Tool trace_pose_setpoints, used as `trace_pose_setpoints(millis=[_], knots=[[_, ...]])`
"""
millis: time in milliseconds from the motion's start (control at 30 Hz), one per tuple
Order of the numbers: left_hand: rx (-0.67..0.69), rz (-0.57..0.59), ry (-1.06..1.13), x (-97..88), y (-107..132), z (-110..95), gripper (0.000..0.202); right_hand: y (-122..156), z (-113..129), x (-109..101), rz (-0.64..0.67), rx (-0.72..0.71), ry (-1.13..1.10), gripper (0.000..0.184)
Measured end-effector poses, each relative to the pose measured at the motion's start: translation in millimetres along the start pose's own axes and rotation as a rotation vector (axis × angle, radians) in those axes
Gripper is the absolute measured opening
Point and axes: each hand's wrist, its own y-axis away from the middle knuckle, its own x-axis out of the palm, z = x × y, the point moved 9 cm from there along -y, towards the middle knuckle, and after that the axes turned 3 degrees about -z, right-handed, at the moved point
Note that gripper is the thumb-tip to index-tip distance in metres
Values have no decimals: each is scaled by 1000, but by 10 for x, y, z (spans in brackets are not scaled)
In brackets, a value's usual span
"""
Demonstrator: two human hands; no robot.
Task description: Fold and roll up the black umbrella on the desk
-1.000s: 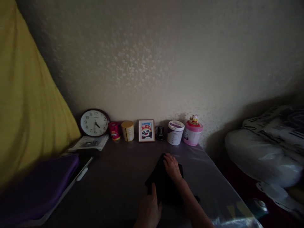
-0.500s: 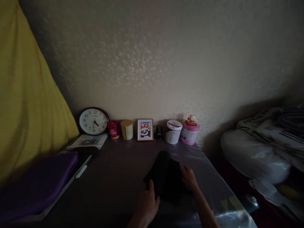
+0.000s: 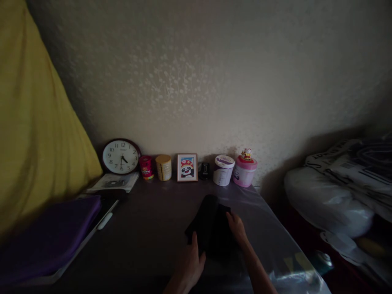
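Observation:
A black cloth (image 3: 204, 222), folded over on itself, lies on the table in front of me. Its dark colour hides most of the folds, and I cannot make out what kind of piece it is. At its lower left edge is my left hand (image 3: 189, 263), index finger stretched along the cloth and thumb apart from it, with part of the cloth between them. The other fingers are hidden. My right hand (image 3: 237, 229) is closed on the upper right edge, pinching a corner of the cloth between thumb and fingers.
Along the wall stand a clock (image 3: 121, 156), a red tin (image 3: 147, 167), a yellow canister (image 3: 164, 168), a framed panda picture (image 3: 187, 167), a white tub (image 3: 223, 171) and a pink tub (image 3: 244, 173). A purple case (image 3: 58, 232) lies left. Plastic bags (image 3: 324, 200) are piled right.
My right hand has moved a little to the left, drawing the right side of the black cloth inward. My left hand has hardly moved.

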Motion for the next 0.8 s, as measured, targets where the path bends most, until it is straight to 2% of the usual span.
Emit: trace_pose_setpoints(millis=[467,667,800], knots=[[-6,-26,130,-47,-3,55,62,-166,130,-44,-37,-54,34,30],[-3,-1,111,2,7,34,60,-228,356,-73,-15,-93,4,35],[-22,3,71,9,19,-1,60,-246,582,4,18,-111,22,35]])
